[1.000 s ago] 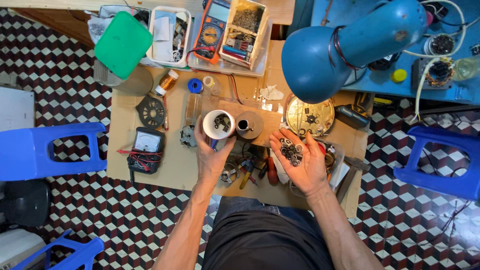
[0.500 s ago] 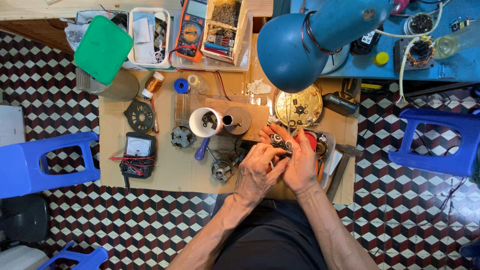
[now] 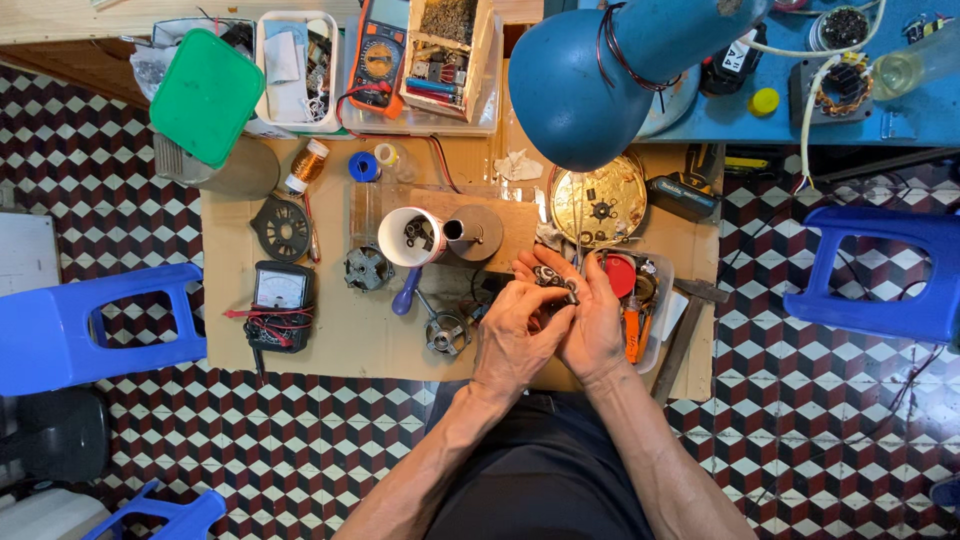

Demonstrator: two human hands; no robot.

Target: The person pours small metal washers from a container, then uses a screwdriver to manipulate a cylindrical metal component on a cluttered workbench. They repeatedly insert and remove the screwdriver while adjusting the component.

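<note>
My right hand (image 3: 592, 318) lies palm up over the front of the wooden table (image 3: 330, 345), cupping a small pile of dark metal parts (image 3: 556, 283). My left hand (image 3: 512, 335) rests against it, its fingertips picking among those parts. A white cup (image 3: 410, 237) with small parts inside stands just left of the hands, next to a metal funnel-shaped piece (image 3: 472, 232). A blue-handled screwdriver (image 3: 406, 293) lies below the cup.
A blue desk lamp (image 3: 600, 75) hangs over the table's back right. A round brass tray (image 3: 600, 203), a clear box of tools (image 3: 640, 300), a small motor part (image 3: 446, 333), an analog meter (image 3: 280, 298), a green lid (image 3: 207, 95) and blue stools (image 3: 95, 325) surround the work.
My left hand set down the white cup on the table and moved right to join my right hand over the small parts. The view shifted slightly.
</note>
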